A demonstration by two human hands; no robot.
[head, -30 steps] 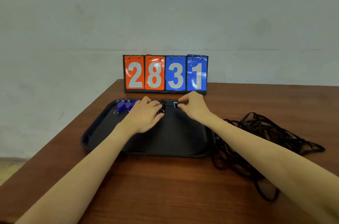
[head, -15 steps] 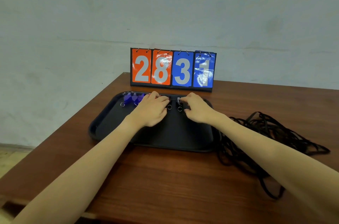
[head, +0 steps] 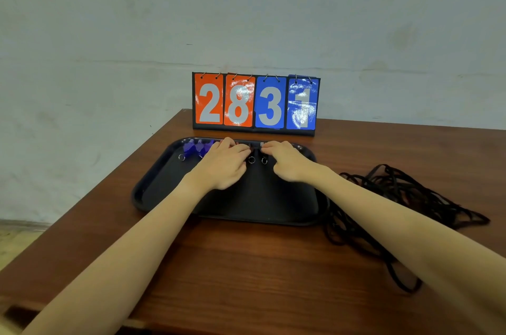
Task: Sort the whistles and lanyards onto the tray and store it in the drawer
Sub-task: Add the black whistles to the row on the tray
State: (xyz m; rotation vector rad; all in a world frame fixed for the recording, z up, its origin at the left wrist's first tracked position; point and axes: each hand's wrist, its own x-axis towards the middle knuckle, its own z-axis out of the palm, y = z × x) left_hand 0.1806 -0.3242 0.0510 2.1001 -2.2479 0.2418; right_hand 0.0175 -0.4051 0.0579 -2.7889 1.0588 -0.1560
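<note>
Both hands have drawn closer together along the far rim of the black tray (head: 153,192) since the earlier frame, and the view has shifted so that the tray sits more to the right. Blue whistles (head: 195,147) lie in a row at the tray's far left corner, a small metal ring (head: 181,157) just beside them. The left hand (head: 223,163) rests palm down over more whistles, fingers curled; whether they pinch one cannot be told. The right hand (head: 286,160) lies beside it, fingers (head: 269,146) bent onto a dark whistle at the rim. Two rings (head: 251,160) show between the hands. Black lanyards (head: 397,197) lie in a tangled heap on the bench (head: 246,266), touching the tray's right edge. Beyond the tray stands a flip scoreboard (head: 256,103) reading 28 and 31, against a pale wall (head: 246,5).
</note>
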